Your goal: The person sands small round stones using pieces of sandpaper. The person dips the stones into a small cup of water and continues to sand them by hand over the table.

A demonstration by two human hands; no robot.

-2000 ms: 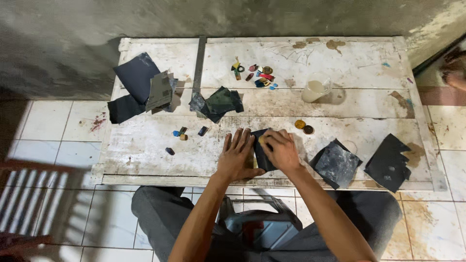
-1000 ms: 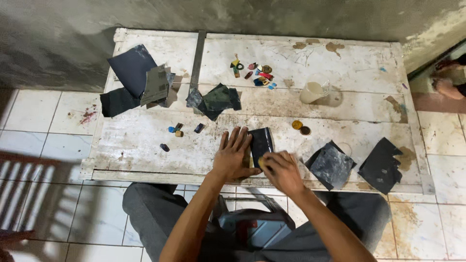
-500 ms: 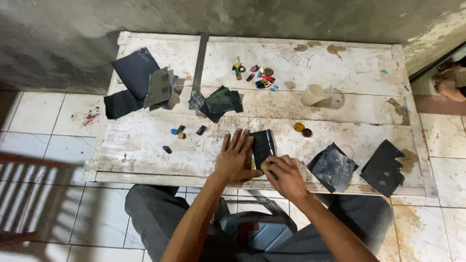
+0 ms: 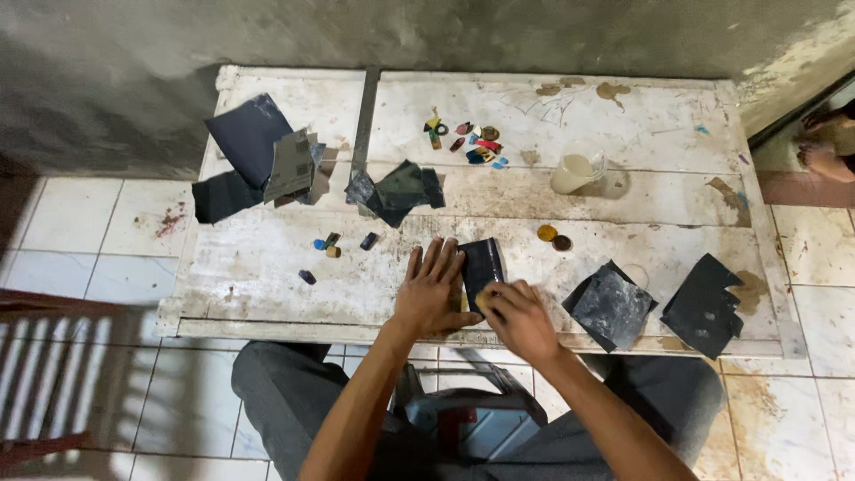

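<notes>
Rubbing something small on a dark sandpaper sheet [image 4: 482, 264] near the table's [image 4: 267, 267] front edge. Right hand [image 4: 517, 318] is pinched on it, can't tell what it is. Left hand [image 4: 429, 291] lies flat, fingers spread, pinning the sheet's left edge. Best to keep that pressure steady so nothing slides. More sheets [image 4: 611, 305] sit further right.

The table [image 4: 267, 276] at the frame's centre is worn white, blotched brown; the dark sheet [image 4: 482, 264] under the hands is near-black; sheets [image 4: 249, 134] at upper left are navy and grey — those at lower right [image 4: 704, 307] charcoal; the small pieces [image 4: 472, 142] up top are red, yellow, blue; the cup [image 4: 574, 172] is cream; floor tiles [image 4: 71, 240] are white.
</notes>
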